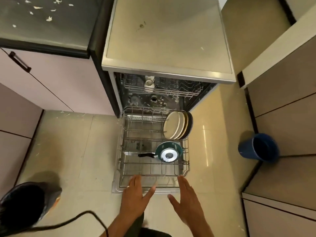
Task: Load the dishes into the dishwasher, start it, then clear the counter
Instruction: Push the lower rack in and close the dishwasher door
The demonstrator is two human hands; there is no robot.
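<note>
The dishwasher stands open with its door folded down onto the floor. Its lower rack is pulled out over the door. Several cream and dark plates stand upright at the rack's back right. A teal frying pan with a black handle lies upside down in front of them. A white cup sits in the upper rack. My left hand and my right hand hover with straight fingers at the rack's front edge, holding nothing.
A blue bucket stands on the floor at the right by the cabinets. A black bin bag sits at the lower left, with a black cable trailing past it. The dark counter at the upper left bears white scraps.
</note>
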